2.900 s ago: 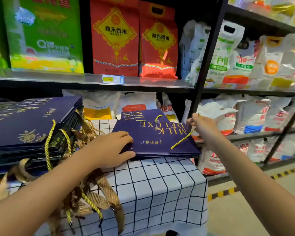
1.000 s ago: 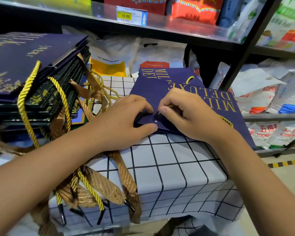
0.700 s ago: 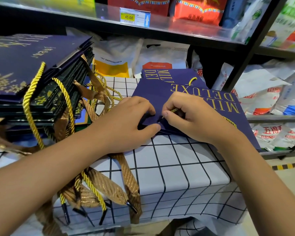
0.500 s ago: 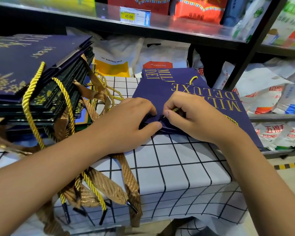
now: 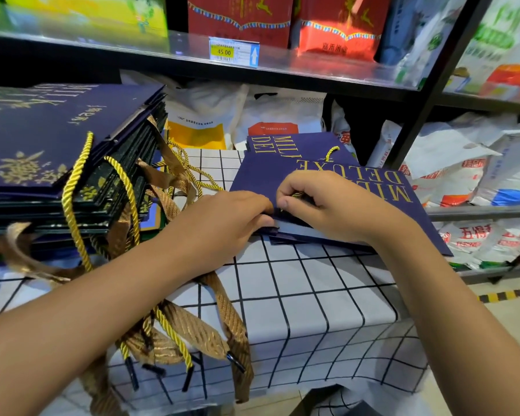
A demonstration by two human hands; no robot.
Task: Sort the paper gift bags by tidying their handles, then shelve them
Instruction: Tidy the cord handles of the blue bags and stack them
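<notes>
The gift bag [image 5: 264, 175] under my fingers was deep navy with gold lettering, its cord handle [image 5: 331, 152] yellow-gold. The cloth [image 5: 312, 295] beneath was white with a black grid. The stack of bags [image 5: 57, 139] beside it was navy, trailing bronze ribbons [image 5: 192, 328].

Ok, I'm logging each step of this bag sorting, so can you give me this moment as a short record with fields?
setting: table with checked cloth in front of store shelves
bag in work: navy gift bag lying flat on another like it
left hand: holds the bag's near edge
right hand: pinches the gold cord handle at that edge
waiting: stack of bags at left, cords and ribbons hanging over the table's front
shelved: not yet
</notes>
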